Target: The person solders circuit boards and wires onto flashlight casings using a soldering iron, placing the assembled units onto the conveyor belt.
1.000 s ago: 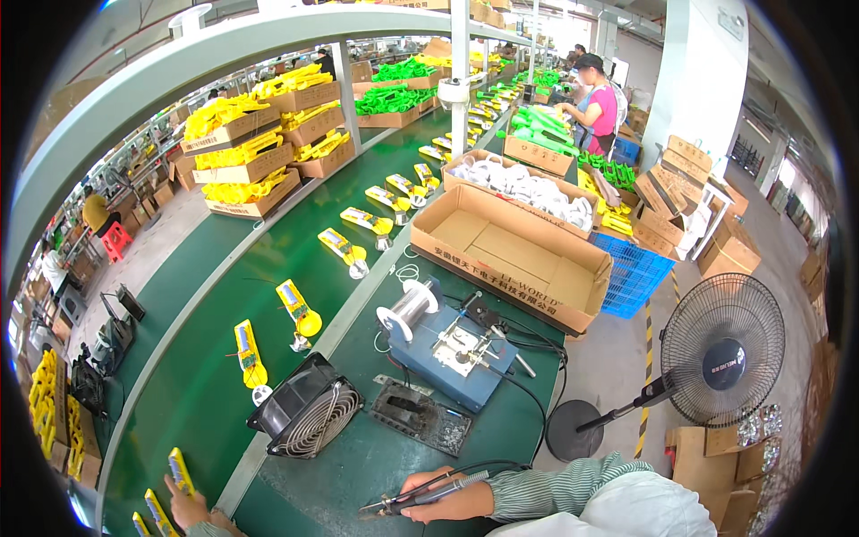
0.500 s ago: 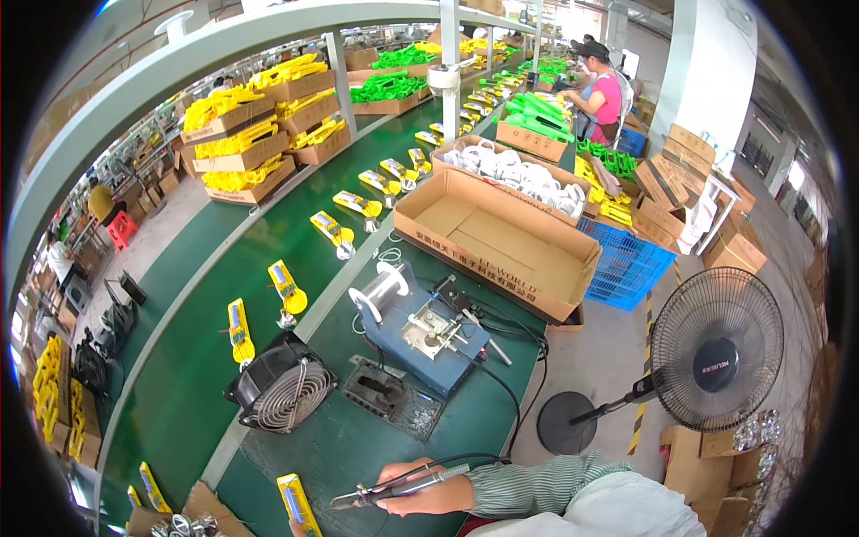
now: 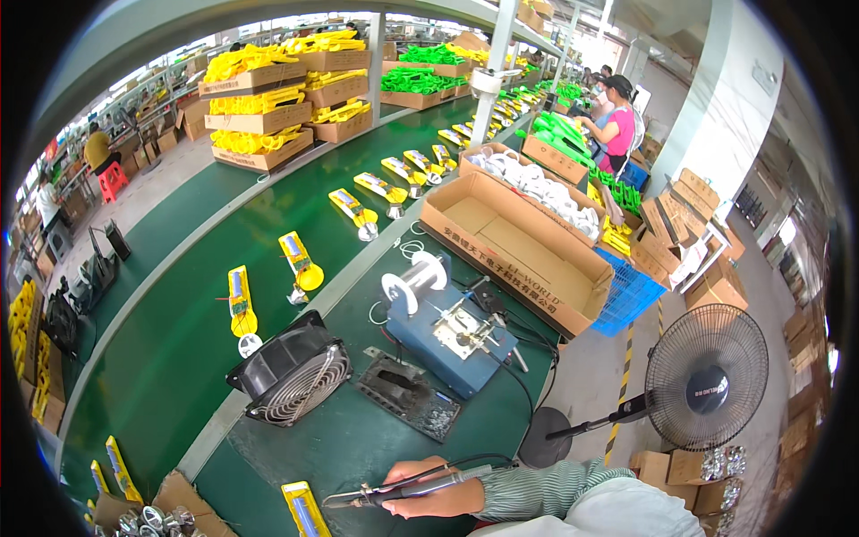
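Coming in from the lower right, my right hand is closed around a soldering iron with a thin feed tube along it. The iron's tip points left, close beside a yellow plastic housing that carries a blue strip-like part. This housing is cut off by the lower edge of the picture. No part of my left hand can be made out. Ahead of the iron lies a dark metal tray with bits of solder in it. Behind that stands a blue solder feeder with a wire spool.
A black square fan sits at the bench's left edge. Beyond it, a green conveyor carries several yellow housings. At the back right are an open cardboard box and a blue crate; a standing fan is on the right. A co-worker sits farther off.
The view has shifted, so the bench and conveyor items appear farther right. My right hand still grips the soldering iron, its tip still near the yellow housing.
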Motion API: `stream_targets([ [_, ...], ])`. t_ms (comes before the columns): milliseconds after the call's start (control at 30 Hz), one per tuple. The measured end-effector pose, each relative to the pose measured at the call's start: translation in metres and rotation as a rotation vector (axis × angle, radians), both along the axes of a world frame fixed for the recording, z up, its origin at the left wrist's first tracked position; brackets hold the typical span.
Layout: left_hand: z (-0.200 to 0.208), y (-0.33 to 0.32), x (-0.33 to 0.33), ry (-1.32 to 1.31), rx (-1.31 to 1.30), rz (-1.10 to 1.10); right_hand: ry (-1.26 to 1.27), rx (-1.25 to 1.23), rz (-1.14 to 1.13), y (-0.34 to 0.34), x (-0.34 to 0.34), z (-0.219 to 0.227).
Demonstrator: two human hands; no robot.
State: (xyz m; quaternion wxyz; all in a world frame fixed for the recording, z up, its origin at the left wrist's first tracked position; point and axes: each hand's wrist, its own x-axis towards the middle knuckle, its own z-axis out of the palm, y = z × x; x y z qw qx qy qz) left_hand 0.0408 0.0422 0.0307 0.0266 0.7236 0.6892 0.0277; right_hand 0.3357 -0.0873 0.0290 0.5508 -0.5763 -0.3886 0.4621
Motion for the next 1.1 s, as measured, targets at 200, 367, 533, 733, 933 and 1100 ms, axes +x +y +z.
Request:
stream_targets([
  [200, -0.035, 0.021, -0.014, 0.487, -0.002, -0.1, -0.058, -0.08, -0.038, 0.026, -0.001, -0.002],
  [367, -0.023, 0.034, -0.012, 0.089, 0.235, -0.116, -0.113, -0.073, -0.036, 0.039, 0.003, -0.008],
  [533, -0.004, 0.037, 0.005, 0.07, 0.309, -0.103, -0.152, -0.027, -0.015, 0.045, 0.003, -0.014],
  [733, -0.025, 0.032, -0.004, 0.357, 0.018, -0.01, -0.103, -0.006, -0.014, 0.04, -0.001, -0.01],
  [933, -0.042, 0.015, -0.018, 0.179, 0.071, 0.044, -0.143, -0.036, -0.052, 0.028, -0.004, -0.001],
  [1100, -0.029, 0.014, -0.01, 0.161, 0.237, -0.083, -0.01, -0.054, -0.059, 0.017, -0.008, 0.007],
])
